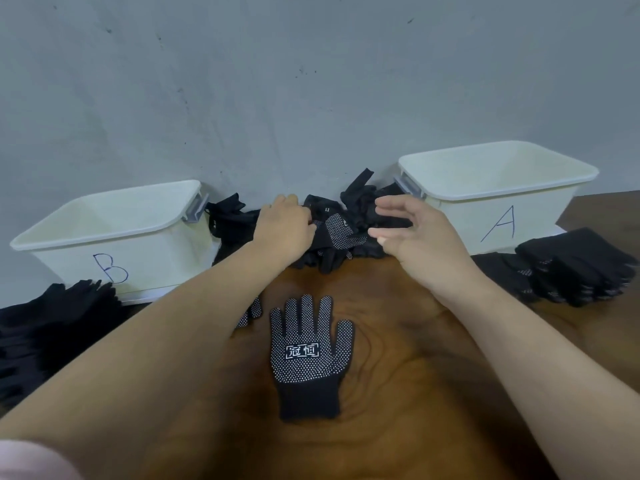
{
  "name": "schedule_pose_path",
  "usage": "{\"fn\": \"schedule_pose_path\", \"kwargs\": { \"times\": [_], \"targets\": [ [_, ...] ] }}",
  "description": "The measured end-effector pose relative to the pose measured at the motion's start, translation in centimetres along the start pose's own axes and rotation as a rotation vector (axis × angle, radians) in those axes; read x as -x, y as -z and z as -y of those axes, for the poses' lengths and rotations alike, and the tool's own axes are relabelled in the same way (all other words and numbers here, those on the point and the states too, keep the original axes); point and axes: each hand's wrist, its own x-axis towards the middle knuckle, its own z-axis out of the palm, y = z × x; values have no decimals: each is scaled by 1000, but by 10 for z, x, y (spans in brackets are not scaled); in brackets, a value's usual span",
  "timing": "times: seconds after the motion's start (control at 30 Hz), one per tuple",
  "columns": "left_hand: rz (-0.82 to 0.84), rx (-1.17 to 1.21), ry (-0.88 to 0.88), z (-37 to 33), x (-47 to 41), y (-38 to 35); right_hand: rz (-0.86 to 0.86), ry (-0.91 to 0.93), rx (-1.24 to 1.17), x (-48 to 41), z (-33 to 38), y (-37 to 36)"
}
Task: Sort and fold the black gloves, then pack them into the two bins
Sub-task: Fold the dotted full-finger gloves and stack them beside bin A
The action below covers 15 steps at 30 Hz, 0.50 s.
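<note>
The wooden table (398, 375) is running up to a grey wall (277, 81) at 12 o'clock, which is closing off the far side. Bin B (156, 258) is standing at 10 o'clock and bin A (460, 223) at 2 o'clock, both hard against that wall, leaving a narrow gap between them. A loose pile (341, 230) of black gloves is filling this gap. A left stack (52, 317) of gloves is crowding the table edge at 9 o'clock, and a right stack (575, 268) is lying at 3 o'clock in front of bin A. The open room is lying in the middle, where a flat glove (308, 355) is resting dotted side up, fingers pointing to 12 o'clock. The left hand (284, 226) is reaching into the pile from 7 o'clock, its fingers curling into the fabric and gripping it. The right hand (419, 237) is hovering just at the pile's 3 o'clock side, fingers spread and loosely curved, holding nothing. The flat glove is lying well apart from both hands, at their 6 o'clock, between the forearms.
</note>
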Motion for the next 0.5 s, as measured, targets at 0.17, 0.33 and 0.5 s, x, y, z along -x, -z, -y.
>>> {"fn": "schedule_pose_path", "kwargs": {
  "times": [0.17,0.33,0.5],
  "targets": [
    [63,119,106,0,-10,-3,-2,-2,8,-1,0,1],
    [19,230,148,-4,-7,3,5,-22,27,2,2,-1],
    [-114,416,175,10,-16,36,9,-33,29,3,4,-4]
  ]
}}
